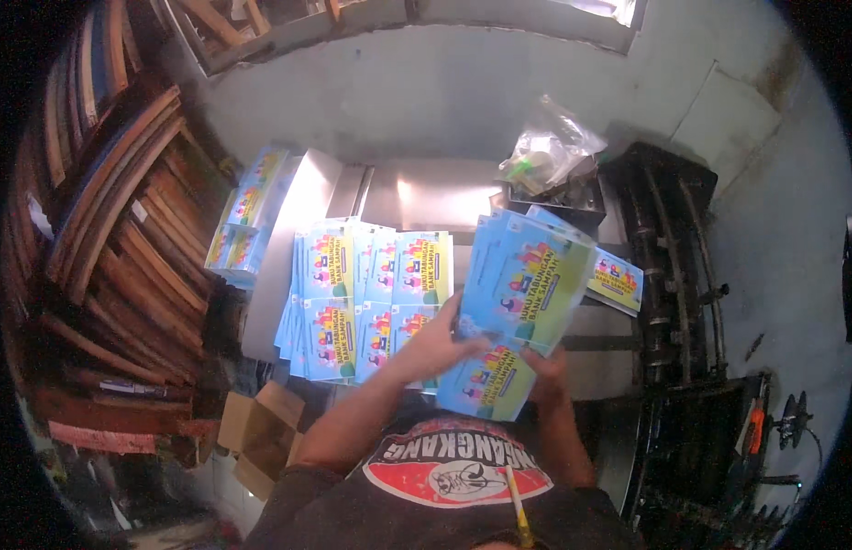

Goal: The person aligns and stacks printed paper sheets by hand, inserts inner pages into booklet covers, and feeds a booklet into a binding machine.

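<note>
Both of my hands hold a small stack of printed sheets (527, 284), blue and green with colourful cartoon figures, tilted in front of my chest. My left hand (449, 341) grips the left edge, its thumb lying over the sheets. At the lower right edge, my right hand (547, 368) closes on the sheets, its fingers partly hidden. The lower part of the stack (486, 385) hangs toward my shirt. Left of my hands, overlapping piles of matching sheets (371, 298) lie fanned on the metal work surface (431, 197).
Another sheet pile (617, 282) lies to the right, beside dark machine bars (651, 266). A clear plastic bag (554, 151) rests at the back. More sheets (243, 225) are stacked at the far left, near wooden boards on racks (123, 220). An open cardboard box (261, 431) stands lower left.
</note>
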`<state>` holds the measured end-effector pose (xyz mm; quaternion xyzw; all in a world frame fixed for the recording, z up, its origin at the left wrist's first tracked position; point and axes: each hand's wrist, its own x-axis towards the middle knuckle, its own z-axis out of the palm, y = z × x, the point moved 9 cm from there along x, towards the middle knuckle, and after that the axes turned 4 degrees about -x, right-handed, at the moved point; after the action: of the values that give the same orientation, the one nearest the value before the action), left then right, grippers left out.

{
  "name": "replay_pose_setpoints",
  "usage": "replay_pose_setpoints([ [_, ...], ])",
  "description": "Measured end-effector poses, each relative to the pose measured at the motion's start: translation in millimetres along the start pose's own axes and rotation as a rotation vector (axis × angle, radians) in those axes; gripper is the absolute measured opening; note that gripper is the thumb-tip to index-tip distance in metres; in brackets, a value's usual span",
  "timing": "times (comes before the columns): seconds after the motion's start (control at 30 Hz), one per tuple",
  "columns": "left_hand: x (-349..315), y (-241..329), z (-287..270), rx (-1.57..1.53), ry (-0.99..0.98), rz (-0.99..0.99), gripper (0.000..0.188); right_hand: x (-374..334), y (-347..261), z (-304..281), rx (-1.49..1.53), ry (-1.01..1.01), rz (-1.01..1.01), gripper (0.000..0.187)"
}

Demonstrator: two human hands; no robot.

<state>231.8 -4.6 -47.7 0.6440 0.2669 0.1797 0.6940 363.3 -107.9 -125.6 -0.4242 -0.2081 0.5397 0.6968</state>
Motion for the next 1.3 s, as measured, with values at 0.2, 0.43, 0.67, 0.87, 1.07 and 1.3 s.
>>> replay_pose_setpoints([
  [0.2, -7.1, 29.0, 21.4, -0.001, 0.092, 0.304, 0.064, -17.4, -65.4, -4.7, -0.455, 0.137, -0.247, 0.055],
  [0.43, 2.1, -19.9, 35.9, -0.109, -0.133, 0.155, 0.086, -35.7, -73.7, -2.4, -0.902, -0.014, -0.231, 0.054],
  [0.67, 0.4, -61.0, 49.5, -0.109, -0.2, 0.116, 0.112, -39.9, -64.6, -12.4, -0.77, 0.013, -0.326, 0.043],
  [0.87, -36.3, 32.4, 13.2, -0.002, 0.218, 0.72, 0.077, -37.1, -60.4, -19.0, -0.722, 0.019, -0.308, 0.042],
  [1.07, -55.0, 54.9, 14.7, 0.275, 0.38, 0.781, 0.03, -36.2, -56.8, -24.3, -0.69, 0.017, -0.303, 0.042],
  [1.3, -71.2, 77.9, -6.1, 0.187, 0.413, 0.83, 0.01, -36.7, -55.4, -27.0, -0.651, 0.039, -0.295, 0.042],
])
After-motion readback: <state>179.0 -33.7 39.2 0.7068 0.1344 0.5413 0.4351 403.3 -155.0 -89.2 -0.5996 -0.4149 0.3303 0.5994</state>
